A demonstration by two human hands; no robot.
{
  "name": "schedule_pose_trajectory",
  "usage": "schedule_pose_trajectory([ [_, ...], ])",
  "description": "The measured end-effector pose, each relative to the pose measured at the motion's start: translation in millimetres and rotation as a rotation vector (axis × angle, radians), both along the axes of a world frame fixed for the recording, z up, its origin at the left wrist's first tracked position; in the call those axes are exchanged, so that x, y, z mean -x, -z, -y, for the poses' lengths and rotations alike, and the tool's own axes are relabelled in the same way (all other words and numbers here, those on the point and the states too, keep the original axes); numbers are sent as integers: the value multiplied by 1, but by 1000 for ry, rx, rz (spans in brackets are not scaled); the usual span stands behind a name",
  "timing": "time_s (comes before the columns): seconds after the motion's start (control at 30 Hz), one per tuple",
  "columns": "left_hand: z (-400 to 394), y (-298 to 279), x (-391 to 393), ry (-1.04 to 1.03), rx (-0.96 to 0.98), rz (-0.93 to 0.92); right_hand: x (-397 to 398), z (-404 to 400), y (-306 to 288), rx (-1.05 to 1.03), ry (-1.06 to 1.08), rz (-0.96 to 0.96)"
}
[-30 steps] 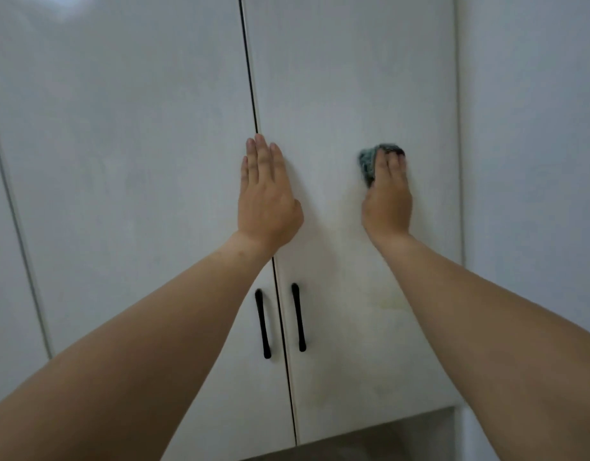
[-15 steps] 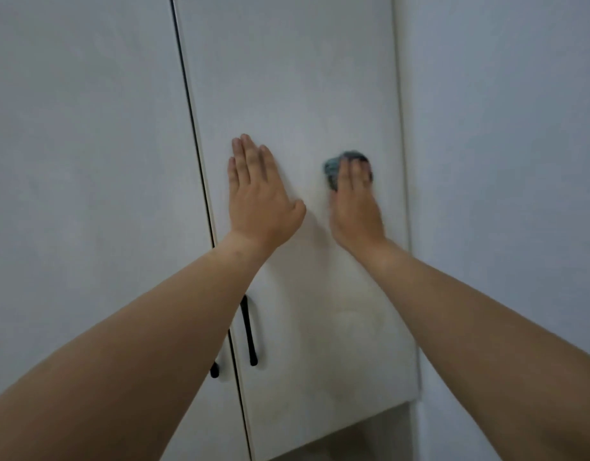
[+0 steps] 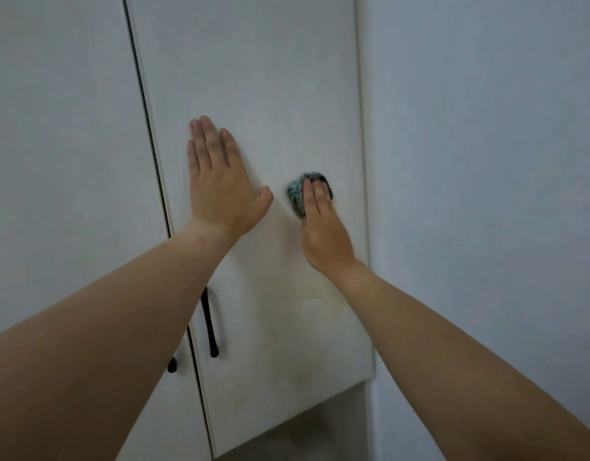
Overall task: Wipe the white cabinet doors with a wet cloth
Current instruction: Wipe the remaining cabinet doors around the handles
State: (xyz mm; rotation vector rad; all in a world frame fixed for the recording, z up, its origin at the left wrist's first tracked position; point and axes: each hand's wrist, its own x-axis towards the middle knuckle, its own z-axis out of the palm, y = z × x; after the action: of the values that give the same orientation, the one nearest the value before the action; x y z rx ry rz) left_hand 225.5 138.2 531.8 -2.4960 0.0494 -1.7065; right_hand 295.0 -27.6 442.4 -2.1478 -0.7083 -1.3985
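Two white cabinet doors fill the view, the right door [image 3: 253,78] and the left door [image 3: 61,128], split by a dark seam. My left hand [image 3: 220,188] lies flat on the right door, fingers straight and pointing up. Just to its right, my right hand [image 3: 323,234] presses a bunched grey-blue cloth [image 3: 295,194] against the same door with straight fingers. Most of the cloth is hidden under those fingers. Faint damp marks show on the door below my right wrist.
A black bar handle [image 3: 210,322] hangs low on the right door, and the tip of another handle [image 3: 171,365] shows behind my left forearm. A plain white wall [image 3: 486,161] adjoins the cabinet on the right. A shadowed gap [image 3: 303,434] opens below the doors.
My right hand has slid the cloth down the right door. My left hand has shifted off the seam onto the right door, and my view has swung to the right.
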Motion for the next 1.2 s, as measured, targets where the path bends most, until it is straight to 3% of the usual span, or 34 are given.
schedule_pose_trajectory([
  [0.13,-8,4,17,153,56,63,6,-18,-2,-272,87,-96],
  [0.2,-30,13,32,175,51,135,26,-63,12,-136,1,39],
  [0.33,-88,31,62,122,71,192,63,-123,1,421,-246,373],
  [0.4,-116,40,74,78,72,224,68,-140,-36,413,-196,431],
  [0.47,-130,51,80,52,75,218,68,-145,-67,271,-152,326],
  [0.57,-133,70,82,19,57,132,69,-154,-45,179,-143,306],
  [0.7,-119,87,75,3,82,69,55,-126,26,457,-197,425],
  [0.8,-102,92,70,-20,55,60,35,-81,28,622,-133,517],
  [0.83,-95,93,68,-20,47,64,29,-67,21,540,-80,453],
  [0.93,-76,95,61,-28,29,40,22,-49,8,-148,33,31],
  [0.97,-70,97,57,-40,19,26,27,-56,13,-237,43,-24],
  [1.0,-63,99,52,-47,7,11,31,-63,22,-195,30,12],
  [1.1,-54,108,42,-63,-31,-14,32,-58,54,283,-79,205],
  [1.13,-53,109,41,-79,-34,-17,25,-45,51,319,-89,203],
  [1.2,-49,111,39,-99,-26,-36,9,-19,44,4,-14,19],
])
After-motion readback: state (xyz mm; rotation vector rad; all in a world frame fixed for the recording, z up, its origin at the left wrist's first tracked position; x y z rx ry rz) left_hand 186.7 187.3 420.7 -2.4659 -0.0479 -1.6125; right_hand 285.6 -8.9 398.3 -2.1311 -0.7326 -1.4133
